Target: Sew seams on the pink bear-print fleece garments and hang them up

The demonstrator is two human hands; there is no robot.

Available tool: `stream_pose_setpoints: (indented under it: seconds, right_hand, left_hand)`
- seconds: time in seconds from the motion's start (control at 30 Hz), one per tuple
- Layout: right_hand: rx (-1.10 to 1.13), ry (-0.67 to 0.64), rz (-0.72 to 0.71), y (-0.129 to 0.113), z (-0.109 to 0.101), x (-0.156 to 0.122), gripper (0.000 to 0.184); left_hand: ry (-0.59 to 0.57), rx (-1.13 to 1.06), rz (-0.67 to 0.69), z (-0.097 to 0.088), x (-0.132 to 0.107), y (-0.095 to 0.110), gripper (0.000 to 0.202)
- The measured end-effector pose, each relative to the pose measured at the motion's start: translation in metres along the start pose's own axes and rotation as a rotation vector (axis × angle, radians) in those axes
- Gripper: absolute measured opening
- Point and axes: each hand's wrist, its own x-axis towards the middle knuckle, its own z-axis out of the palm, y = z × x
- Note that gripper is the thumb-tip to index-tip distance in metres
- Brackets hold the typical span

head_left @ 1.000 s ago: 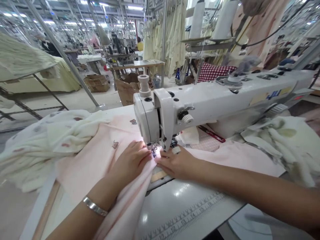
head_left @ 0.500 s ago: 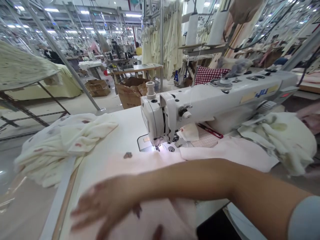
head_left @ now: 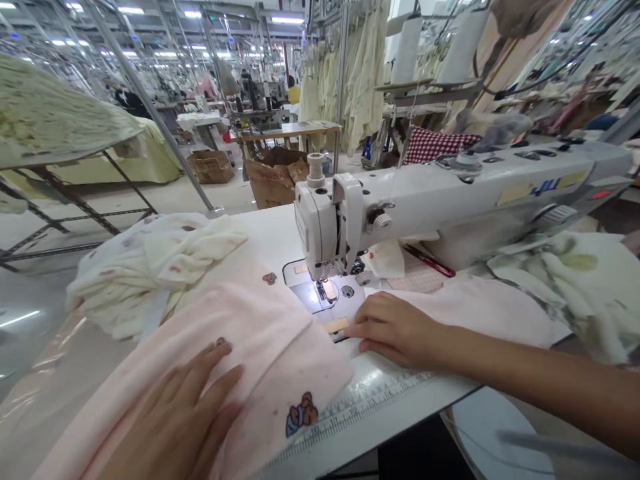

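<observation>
Just apart from presser foot [head_left: 321, 291], pink fabric [head_left: 273, 350] edge, left hand [head_left: 177, 417] atop

Left hand [head_left: 175, 407] palm down, fingers [head_left: 213, 360] parted, right hand [head_left: 393, 330] half-curled, right forearm [head_left: 525, 377] outstretched

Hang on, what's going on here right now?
Someone is at a sewing machine. Their left hand lies on a printed pink cloth; their right hand is near the metal plate. The printed pink cloth lies short of the presser foot, not under it. A rumpled cream cloth lies farther back on the left.
</observation>
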Motion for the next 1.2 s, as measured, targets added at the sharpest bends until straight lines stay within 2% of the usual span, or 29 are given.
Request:
stream_pose_setpoints:
  seconds: [0.07, 0.13, 0.17, 0.23, 0.3, 0.43, 0.5, 0.57, 0.7, 0.83, 0.93, 1.2]
  right_hand:
    - [0.007, -0.011, -0.023, -0.001, -0.002, 0.012, 0.027]
    - [-0.035, -0.072, -0.041, -0.004, 0.002, 0.031, 0.024]
    - [-0.061, -0.112, -0.034, -0.006, 0.004, 0.039, 0.023]
    - [-0.083, -0.193, -0.005, -0.006, 0.007, 0.050, 0.024]
    - [-0.056, -0.250, 0.014, -0.003, 0.008, 0.053, 0.024]
    - [-0.045, -0.271, 0.071, 0.007, 0.007, 0.057, 0.020]
    - [-0.078, -0.274, 0.095, 0.011, 0.008, 0.061, 0.020]
    - [-0.112, -0.291, 0.102, 0.014, 0.010, 0.065, 0.015]
    - [-0.184, -0.305, 0.127, 0.018, 0.009, 0.064, 0.014]
    - [-0.250, -0.311, 0.142, 0.019, 0.006, 0.058, 0.017]
    - [-0.291, -0.321, 0.156, 0.020, 0.004, 0.055, 0.018]
    - [-0.373, -0.317, 0.254, 0.041, -0.002, 0.049, 0.020]
  left_hand:
    - [-0.093, -0.099, -0.074, -0.016, 0.051, 0.027, 0.025]
    - [-0.166, -0.080, -0.128, -0.023, 0.096, 0.049, 0.020]
    - [-0.192, -0.053, -0.130, -0.024, 0.112, 0.056, 0.018]
    - [-0.190, 0.006, -0.094, -0.019, 0.128, 0.063, 0.014]
    - [-0.075, 0.039, -0.042, -0.011, 0.128, 0.061, 0.019]
    - [0.289, -0.046, -0.003, 0.004, 0.115, 0.055, 0.020]
    - [0.353, -0.114, 0.010, 0.009, 0.112, 0.058, 0.016]
    - [0.325, -0.162, 0.068, 0.013, 0.111, 0.062, 0.015]
    - [0.183, -0.224, 0.159, 0.017, 0.112, 0.066, 0.014]
    - [0.169, -0.260, 0.183, 0.019, 0.111, 0.065, 0.018]
    - [0.094, -0.341, 0.226, 0.019, 0.108, 0.065, 0.020]
    - [-0.042, -0.434, 0.109, 0.014, 0.103, 0.068, 0.030]
